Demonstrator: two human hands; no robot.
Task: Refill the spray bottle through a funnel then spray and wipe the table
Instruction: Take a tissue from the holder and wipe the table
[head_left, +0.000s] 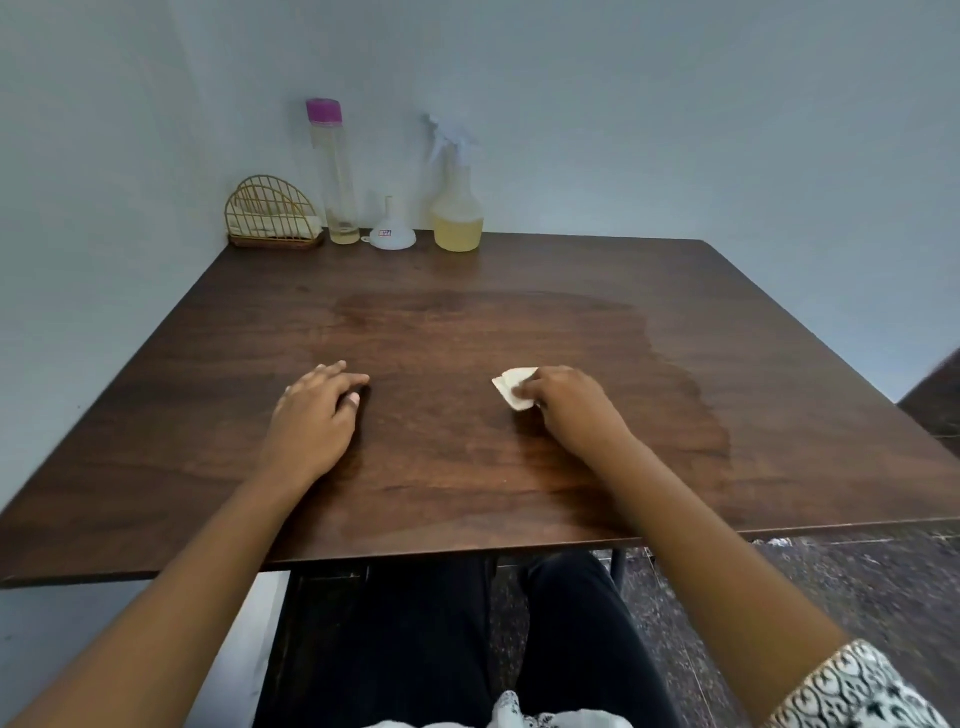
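The right hand (563, 402) presses a small folded white tissue (514, 389) flat against the table (779, 415), fingers bunched over it so only its far-left corner peeks out; that grip suits pushing it across the surface. It sits near the table's middle, at about 7 o'clock of a broad darker wet patch (493, 322) that runs out toward 3 o'clock, so the wiping looks under way with much of the damp area left to cover. The left hand (314, 415) lies palm down on the wood, released and holding nothing, probably steadying the body.

The refill gear is parked at 12 o'clock against the wall, clear of the wiping: the spray bottle (457, 208) with yellowish liquid in its lower part, the funnel (390, 234) upside down just left of it, then a tall bottle with a pink cap (335, 176), and a wire napkin holder (272, 215) at 11 o'clock.
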